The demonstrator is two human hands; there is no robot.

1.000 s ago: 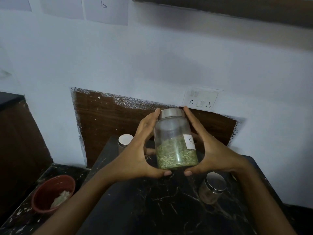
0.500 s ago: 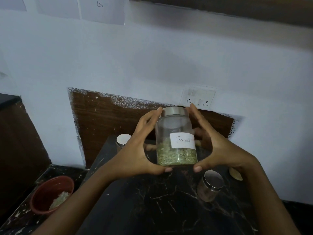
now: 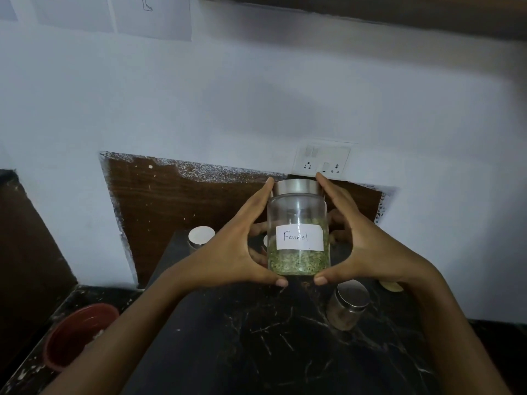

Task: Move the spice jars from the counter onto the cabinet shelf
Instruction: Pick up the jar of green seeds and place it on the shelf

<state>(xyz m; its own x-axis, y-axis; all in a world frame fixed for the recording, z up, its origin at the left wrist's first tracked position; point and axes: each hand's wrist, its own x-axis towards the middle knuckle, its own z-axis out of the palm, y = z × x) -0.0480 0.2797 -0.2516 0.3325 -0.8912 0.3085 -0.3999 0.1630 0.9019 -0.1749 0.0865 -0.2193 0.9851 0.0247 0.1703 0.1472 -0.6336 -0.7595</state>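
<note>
Left hand (image 3: 228, 252) and right hand (image 3: 368, 249) are cupping the fennel jar (image 3: 298, 212), fingers curling round it; its label (image 3: 299, 237) is turning from three o'clock to face forward, seemingly readying for shelving

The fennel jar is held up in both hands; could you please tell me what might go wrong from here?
1. The left hand and right hand hold the fennel jar mostly by thumbs under its base and fingertips near the lid; the smooth glass could slip and break on the stone counter.
2. A small steel-lidded jar stands on the counter near the right wrist; a drop or a lowered arm might knock it over.
</note>
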